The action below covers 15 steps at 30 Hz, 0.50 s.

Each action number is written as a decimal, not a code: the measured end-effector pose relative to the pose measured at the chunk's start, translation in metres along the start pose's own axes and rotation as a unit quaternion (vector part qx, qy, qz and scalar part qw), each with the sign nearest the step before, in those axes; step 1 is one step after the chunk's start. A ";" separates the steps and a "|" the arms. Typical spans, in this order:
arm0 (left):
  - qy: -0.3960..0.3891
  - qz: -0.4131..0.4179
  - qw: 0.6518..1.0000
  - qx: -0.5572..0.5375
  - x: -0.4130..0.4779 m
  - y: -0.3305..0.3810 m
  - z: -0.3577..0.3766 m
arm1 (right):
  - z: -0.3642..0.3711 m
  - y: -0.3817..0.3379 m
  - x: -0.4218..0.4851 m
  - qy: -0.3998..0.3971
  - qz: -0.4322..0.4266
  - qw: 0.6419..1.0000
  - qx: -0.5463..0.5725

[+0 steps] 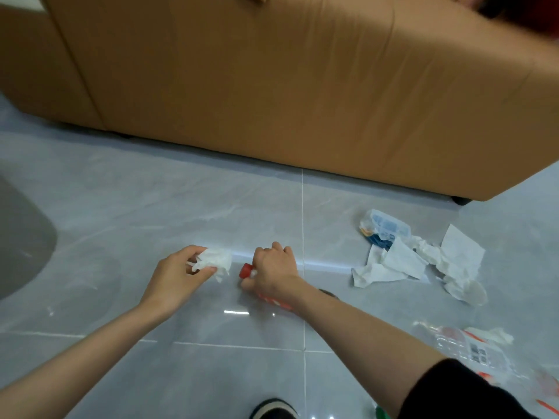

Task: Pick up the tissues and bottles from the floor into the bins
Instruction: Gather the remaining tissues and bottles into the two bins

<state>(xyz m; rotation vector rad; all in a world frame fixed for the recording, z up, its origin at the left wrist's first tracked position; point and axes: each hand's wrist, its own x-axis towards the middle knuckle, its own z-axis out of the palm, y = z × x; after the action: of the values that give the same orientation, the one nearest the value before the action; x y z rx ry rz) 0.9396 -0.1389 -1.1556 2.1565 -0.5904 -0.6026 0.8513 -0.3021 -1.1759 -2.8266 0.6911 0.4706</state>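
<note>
My left hand (178, 275) pinches a crumpled white tissue (215, 260) just above the grey tiled floor. Close to its right, my right hand (273, 272) is closed around a clear bottle with a red cap (245, 270) that lies on the floor; most of the bottle is hidden under the hand and wrist. A heap of white tissues (423, 264) lies on the floor to the right, with a crushed blue-labelled bottle (384, 229) at its far edge. Another clear bottle with a red-and-white label (472, 350) lies at the lower right beside a small tissue (496, 334).
A large tan sofa (272, 86) fills the back of the view, its base close behind the litter. A grey rounded object (21, 237) sits at the left edge. My dark shoe (273, 409) shows at the bottom. No bin is in view.
</note>
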 end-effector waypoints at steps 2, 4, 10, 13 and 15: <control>-0.008 -0.004 1.000 -0.002 -0.002 -0.005 -0.001 | 0.006 0.000 0.004 -0.004 0.019 1.000 0.003; -0.012 -0.006 1.000 -0.009 -0.005 -0.008 -0.002 | 0.013 0.000 0.005 0.001 0.035 0.999 0.005; -0.012 -0.008 1.000 -0.024 -0.003 -0.009 -0.003 | 0.016 0.015 -0.001 0.050 0.062 0.991 0.105; -0.012 0.001 0.999 -0.031 0.002 -0.002 0.001 | 0.011 0.044 -0.005 0.105 0.112 0.978 0.140; -0.016 0.009 0.999 -0.034 0.004 0.004 0.007 | 0.009 0.071 -0.011 0.131 0.168 0.968 0.135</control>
<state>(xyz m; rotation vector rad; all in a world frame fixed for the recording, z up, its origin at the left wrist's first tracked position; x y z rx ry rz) 0.9375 -0.1475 -1.1569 2.0781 -0.5980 -0.6403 0.8061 -0.3569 -1.1888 -2.5404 1.1982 0.0390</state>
